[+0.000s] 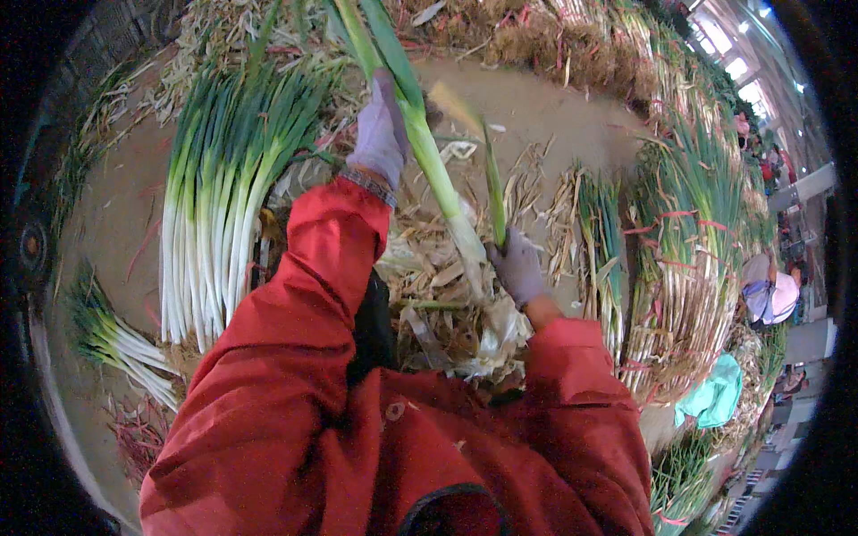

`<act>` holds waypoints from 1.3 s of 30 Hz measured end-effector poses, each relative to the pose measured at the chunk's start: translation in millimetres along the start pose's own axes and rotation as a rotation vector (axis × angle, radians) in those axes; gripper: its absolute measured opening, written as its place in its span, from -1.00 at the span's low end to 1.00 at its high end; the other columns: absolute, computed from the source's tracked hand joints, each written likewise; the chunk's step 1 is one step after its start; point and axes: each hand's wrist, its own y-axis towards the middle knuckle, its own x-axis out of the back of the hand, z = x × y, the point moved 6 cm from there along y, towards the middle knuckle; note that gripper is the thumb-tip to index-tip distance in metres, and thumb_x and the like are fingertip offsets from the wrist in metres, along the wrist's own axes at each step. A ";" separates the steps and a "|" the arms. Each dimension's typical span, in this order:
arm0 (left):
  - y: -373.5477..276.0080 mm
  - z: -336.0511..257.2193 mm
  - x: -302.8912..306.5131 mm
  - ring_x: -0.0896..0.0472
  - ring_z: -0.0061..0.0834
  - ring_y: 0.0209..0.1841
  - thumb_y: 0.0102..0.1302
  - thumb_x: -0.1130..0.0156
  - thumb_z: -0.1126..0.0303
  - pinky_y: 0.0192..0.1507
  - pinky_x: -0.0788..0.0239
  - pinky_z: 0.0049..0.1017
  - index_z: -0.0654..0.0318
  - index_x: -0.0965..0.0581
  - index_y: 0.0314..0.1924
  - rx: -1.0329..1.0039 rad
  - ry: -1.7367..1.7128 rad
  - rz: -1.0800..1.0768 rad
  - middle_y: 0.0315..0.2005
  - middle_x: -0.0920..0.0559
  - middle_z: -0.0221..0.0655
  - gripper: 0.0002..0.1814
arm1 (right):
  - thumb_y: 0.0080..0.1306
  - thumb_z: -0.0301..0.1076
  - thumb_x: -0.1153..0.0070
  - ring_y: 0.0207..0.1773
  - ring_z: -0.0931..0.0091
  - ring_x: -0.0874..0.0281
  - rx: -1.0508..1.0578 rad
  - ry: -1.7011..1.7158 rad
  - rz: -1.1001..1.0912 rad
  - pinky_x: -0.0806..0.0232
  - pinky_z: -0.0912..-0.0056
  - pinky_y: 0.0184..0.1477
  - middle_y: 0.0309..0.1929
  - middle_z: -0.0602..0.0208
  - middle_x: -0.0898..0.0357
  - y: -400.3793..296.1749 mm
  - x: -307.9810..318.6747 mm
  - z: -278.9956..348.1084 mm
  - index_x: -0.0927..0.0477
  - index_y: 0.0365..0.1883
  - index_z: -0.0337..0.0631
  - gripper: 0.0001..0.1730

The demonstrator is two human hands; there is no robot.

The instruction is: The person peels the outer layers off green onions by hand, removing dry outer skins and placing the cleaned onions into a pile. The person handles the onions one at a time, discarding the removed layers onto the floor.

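Observation:
A large green onion [432,157] slants through the upper middle, its leaves at the top and its white root end lower down. My left hand [382,130], in a pale purple glove, is closed around its green upper part. Beside the root end, my right hand [519,268], in a similar glove, grips a loose green leaf [495,181] that points upward with a blurred yellowish tip. Dry peeled leaves [436,268] lie in a heap below the onion. Left of my left arm, a row of cleaned green onions [214,201] lies with white ends towards me.
A smaller bunch of onions [127,348] lies at lower left, above red ties [137,429]. Tied bundles of unpeeled onions [690,288] fill the right, with a teal plastic bag [714,395] beside them. A person [771,288] is at the far right.

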 end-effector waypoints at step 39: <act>26.0 -24.5 37.6 -0.29 -0.54 -0.64 0.16 -0.01 0.05 -0.61 -0.16 -0.50 0.20 -0.33 -0.34 -0.220 0.036 -0.281 -0.61 -0.35 -0.44 -0.66 | 0.12 -0.22 0.02 0.14 0.15 -0.11 -0.247 0.024 0.285 -0.04 0.26 0.13 0.10 -0.02 -0.15 -112.2 -40.9 -163.8 -0.13 0.12 -0.24 -0.38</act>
